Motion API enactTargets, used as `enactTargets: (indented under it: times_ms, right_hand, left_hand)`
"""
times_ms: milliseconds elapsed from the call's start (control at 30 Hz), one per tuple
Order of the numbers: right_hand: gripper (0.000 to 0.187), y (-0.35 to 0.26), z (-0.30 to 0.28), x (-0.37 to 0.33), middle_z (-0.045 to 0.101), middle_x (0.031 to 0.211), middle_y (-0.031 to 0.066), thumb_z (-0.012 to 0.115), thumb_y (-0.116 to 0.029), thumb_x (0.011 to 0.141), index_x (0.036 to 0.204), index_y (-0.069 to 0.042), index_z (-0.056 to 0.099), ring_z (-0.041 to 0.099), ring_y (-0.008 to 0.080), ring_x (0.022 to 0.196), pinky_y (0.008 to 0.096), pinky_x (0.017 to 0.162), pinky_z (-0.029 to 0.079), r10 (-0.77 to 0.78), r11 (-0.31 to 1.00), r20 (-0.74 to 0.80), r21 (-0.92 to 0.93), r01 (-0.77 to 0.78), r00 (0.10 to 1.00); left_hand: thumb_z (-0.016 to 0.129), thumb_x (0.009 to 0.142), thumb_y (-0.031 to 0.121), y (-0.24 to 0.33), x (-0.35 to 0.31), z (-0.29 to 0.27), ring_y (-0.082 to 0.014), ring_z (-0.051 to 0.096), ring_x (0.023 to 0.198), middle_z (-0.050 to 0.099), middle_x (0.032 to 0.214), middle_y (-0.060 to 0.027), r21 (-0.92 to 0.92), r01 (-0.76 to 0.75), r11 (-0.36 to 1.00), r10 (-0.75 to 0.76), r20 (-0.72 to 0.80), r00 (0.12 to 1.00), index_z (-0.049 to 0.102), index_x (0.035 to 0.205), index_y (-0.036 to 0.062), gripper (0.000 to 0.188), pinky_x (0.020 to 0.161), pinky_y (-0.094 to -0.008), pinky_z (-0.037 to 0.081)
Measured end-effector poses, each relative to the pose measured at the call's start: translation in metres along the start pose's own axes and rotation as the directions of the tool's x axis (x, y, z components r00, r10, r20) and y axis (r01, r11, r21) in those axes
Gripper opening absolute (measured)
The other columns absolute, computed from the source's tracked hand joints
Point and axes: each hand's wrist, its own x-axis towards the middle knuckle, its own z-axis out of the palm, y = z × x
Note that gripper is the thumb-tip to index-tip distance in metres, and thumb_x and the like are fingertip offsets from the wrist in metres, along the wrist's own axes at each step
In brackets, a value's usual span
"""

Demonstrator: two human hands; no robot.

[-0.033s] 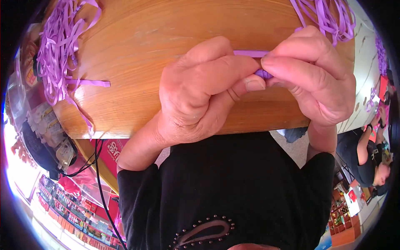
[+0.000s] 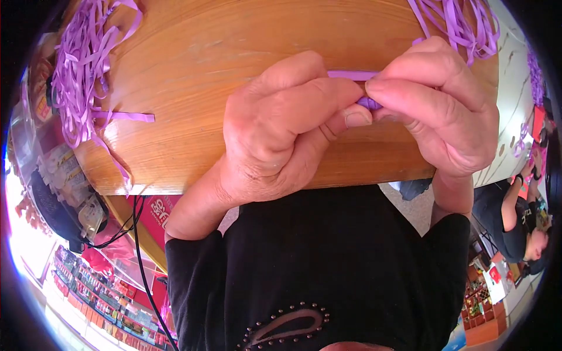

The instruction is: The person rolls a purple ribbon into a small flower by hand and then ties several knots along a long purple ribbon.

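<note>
- Purple, small and ridged, the folded piece [image 2: 368,103] sits between both sets of fingertips, above the wooden table [image 2: 222,47] near its front edge.
- Left hand [image 2: 281,126]: thumb and forefinger clamped on the left end of the piece; remaining fingers curled.
- Right hand [image 2: 448,111]: thumb and forefinger closed on the right end; other fingers bent behind.
- Both ends of the piece are hidden by the fingers; its exact form cannot be determined.
- Purple strip [image 2: 353,75] shows just beyond the fingertips, partly covered by the hands; whether it joins the piece cannot be told.
- Left ribbon bundle [image 2: 85,76] and right ribbon bundle [image 2: 462,26] lie farther out, both cut off by the upper edge.
- Another person [image 2: 503,222], far right, is distorted at the rim; details unclear.
- Compared with the earlier frame: grip and positions match; no clear change found.
</note>
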Motion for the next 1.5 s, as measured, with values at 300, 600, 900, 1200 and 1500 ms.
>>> enactTargets:
  times_ms: [300, 600, 900, 1200, 1500]
  right_hand:
    - [0.029, -0.008, 0.003, 0.005, 0.059, 0.081, 0.0159, 0.069, -0.002, 0.063, 0.088, 0.011, 0.064, 0.054, 0.0219, 0.065, 0.0264, 0.052, 0.042, 0.037, 0.997, 0.024, -0.065, -0.035, 0.999]
    - [0.026, -0.009, 0.011, 0.007, 0.055, 0.073, 0.0115, 0.069, -0.016, 0.069, 0.080, 0.006, 0.061, 0.052, 0.0226, 0.061, 0.0299, 0.052, 0.038, 0.143, 0.986, 0.050, -0.088, -0.138, 0.989]
    - [0.022, 0.002, 0.015, -0.003, 0.055, 0.068, 0.0104, 0.065, -0.016, 0.082, 0.078, 0.004, 0.058, 0.052, 0.0195, 0.059, 0.0285, 0.053, 0.038, 0.413, 0.845, 0.199, 0.281, -0.455, 0.889]
    - [0.029, 0.001, 0.011, 0.002, 0.058, 0.072, 0.0093, 0.066, -0.023, 0.084, 0.081, 0.005, 0.059, 0.053, 0.0149, 0.063, 0.0269, 0.055, 0.039, 0.548, 0.695, 0.285, 0.368, -0.618, 0.786]
    - [0.047, 0.006, 0.000, -0.004, 0.062, 0.094, 0.0126, 0.070, -0.031, 0.079, 0.106, 0.006, 0.062, 0.061, 0.0204, 0.093, 0.0281, 0.079, 0.050, 0.583, 0.668, 0.094, 0.510, -0.542, 0.807]
  left_hand:
    - [0.071, 0.070, 0.001, 0.002, 0.000, -0.003, -0.0206, 0.056, 0.058, 0.058, 0.070, -0.0107, 0.097, -0.074, 0.993, 0.072, 0.022, 0.997, 0.067, 0.089, -0.0008, 0.020, 0.050, -0.0284, 0.042]
    - [0.067, 0.060, 0.001, -0.007, -0.003, -0.005, -0.0231, 0.061, 0.057, 0.056, 0.067, -0.0109, 0.267, -0.260, 0.928, 0.246, 0.084, 0.966, 0.065, 0.082, -0.0061, 0.024, 0.047, -0.0292, 0.048]
    - [0.067, 0.053, 0.000, -0.014, -0.004, -0.004, -0.0248, 0.059, 0.055, 0.053, 0.078, -0.0098, 0.338, -0.350, 0.874, 0.337, 0.099, 0.936, 0.067, 0.082, -0.0058, 0.030, 0.045, -0.0312, 0.046]
    - [0.069, 0.064, 0.000, -0.016, -0.004, -0.002, -0.0229, 0.052, 0.051, 0.055, 0.074, -0.0106, 0.354, -0.302, 0.885, 0.300, 0.064, 0.952, 0.066, 0.087, -0.0041, 0.024, 0.043, -0.0315, 0.041]
    - [0.069, 0.078, 0.001, -0.008, 0.003, -0.004, -0.0153, 0.052, 0.065, 0.057, 0.074, -0.0069, 0.115, 0.036, 0.993, -0.031, -0.041, 0.999, 0.064, 0.091, -0.0008, 0.014, 0.058, -0.0246, 0.040]
